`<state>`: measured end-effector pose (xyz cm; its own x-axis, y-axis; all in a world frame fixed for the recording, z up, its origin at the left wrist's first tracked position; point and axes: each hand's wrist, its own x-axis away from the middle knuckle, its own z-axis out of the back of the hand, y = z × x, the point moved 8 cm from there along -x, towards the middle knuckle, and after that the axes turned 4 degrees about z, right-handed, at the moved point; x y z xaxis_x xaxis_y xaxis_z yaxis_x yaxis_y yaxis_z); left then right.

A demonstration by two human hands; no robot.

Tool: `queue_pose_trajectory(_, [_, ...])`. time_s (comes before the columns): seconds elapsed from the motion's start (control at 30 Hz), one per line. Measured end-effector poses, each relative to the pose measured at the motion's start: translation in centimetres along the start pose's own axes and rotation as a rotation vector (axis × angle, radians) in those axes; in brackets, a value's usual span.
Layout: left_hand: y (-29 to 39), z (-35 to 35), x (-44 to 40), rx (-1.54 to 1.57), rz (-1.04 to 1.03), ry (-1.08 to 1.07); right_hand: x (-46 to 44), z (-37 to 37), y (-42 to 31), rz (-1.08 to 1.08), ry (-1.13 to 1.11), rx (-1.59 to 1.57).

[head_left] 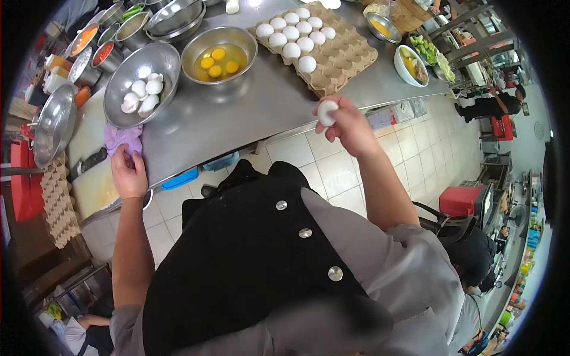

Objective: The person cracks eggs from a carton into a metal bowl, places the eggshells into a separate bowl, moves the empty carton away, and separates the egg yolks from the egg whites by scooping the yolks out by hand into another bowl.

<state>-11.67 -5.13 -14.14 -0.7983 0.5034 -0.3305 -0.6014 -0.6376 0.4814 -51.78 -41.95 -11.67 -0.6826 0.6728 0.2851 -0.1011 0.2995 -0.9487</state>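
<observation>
A white egg (326,113) is held in the fingers of my right hand (349,127), just off the front edge of the steel table. My left hand (129,175) rests with its fingertips on a crumpled purple cloth (123,140). Beyond the cloth stands a steel bowl (114,72) with several white eggshells (142,93) inside. To its right, another steel bowl (249,37) holds several cracked eggs, their yellow yolks (218,54) whole in the clear whites. A cardboard egg tray (350,56) with rows of white eggs (305,44) lies beyond my right hand.
A dark-handled knife (89,162) lies on the cutting board (95,196) at left. Bowls of cut vegetables, including an orange one (88,37), crowd the far left. A white bowl (405,70) stands at right. Another person (496,104) is at far right; one (475,255) is behind me.
</observation>
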Motion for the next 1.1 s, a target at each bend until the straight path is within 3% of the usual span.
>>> queue_pose_trajectory(0.03, [0.2,0.1,0.0,-0.001,-0.052,0.029,0.3,0.1,0.2,0.094,0.107,0.464])
queue_pose_trajectory(0.13, [-0.1,-0.1,0.0,0.016,0.006,0.007,2.8,-2.7,-2.4,0.570,0.219,0.820])
queue_pose_trajectory(0.3, [0.4,0.1,0.2,0.005,0.012,-0.002,1.4,-2.2,2.1,0.610,0.207,1.050])
queue_pose_trajectory(0.4, [0.0,-0.1,0.1,0.023,0.006,0.022,0.8,-2.6,0.4,0.511,0.216,0.895])
queue_pose_trajectory(0.43, [0.0,0.1,0.1,0.022,0.005,0.036,-0.4,-2.5,-0.1,0.487,0.199,0.673])
queue_pose_trajectory(0.47, [0.1,0.2,0.1,0.021,0.012,0.040,-1.8,-2.9,-1.1,0.508,0.148,0.516])
queue_pose_trajectory(0.53, [0.8,0.6,0.1,0.015,-0.017,0.038,-4.4,-4.9,-4.3,0.347,0.021,0.165])
queue_pose_trajectory(0.63, [0.6,0.6,0.1,0.003,-0.029,0.057,-9.2,-8.1,-7.8,0.220,-0.230,-0.125])
queue_pose_trajectory(0.73, [0.8,0.9,0.0,0.000,-0.034,0.063,-12.4,-12.1,-9.4,0.137,-0.284,-0.290])
queue_pose_trajectory(0.93, [0.9,1.1,0.1,0.030,-0.004,0.069,-17.3,-17.6,-10.8,0.447,-0.161,0.703])
queue_pose_trajectory(1.0, [0.8,1.2,0.1,0.019,0.002,0.049,-19.1,-19.0,-10.3,0.527,-0.154,0.948])
queue_pose_trajectory(1.1, [1.1,1.4,0.1,0.017,0.010,0.037,-20.5,-19.7,-9.1,0.477,-0.177,1.071])
